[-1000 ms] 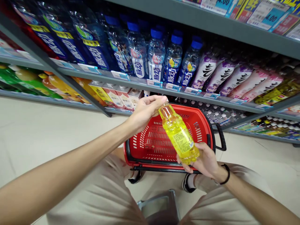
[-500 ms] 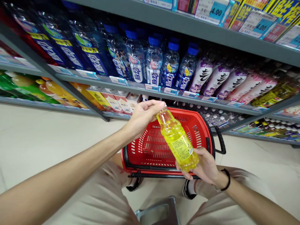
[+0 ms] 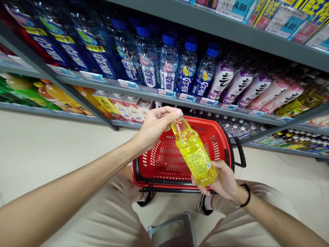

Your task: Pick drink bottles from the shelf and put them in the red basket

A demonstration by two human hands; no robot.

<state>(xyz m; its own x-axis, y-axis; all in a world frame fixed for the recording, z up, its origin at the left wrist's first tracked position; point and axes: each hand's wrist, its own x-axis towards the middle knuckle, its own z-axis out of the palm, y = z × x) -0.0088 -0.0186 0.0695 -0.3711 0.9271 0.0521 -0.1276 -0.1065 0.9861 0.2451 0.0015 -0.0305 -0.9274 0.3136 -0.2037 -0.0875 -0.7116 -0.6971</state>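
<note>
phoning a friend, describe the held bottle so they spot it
Find the red basket below the shelves. Above it, the left hand grips the bottle by its top, the right hand its base. It is bright yellow; those behind have blue caps.

One bottle (image 3: 194, 152), clear plastic, carrying yellow liquid and a yellow label with fine print facing up. It is lying tilted in the air, neck pointing up-left and base down-right. The left hand (image 3: 156, 125) is gripping and hiding the cap end, and the right hand (image 3: 223, 180) is cradling the base. It is hanging over the right half of the basket (image 3: 221, 132).
</note>
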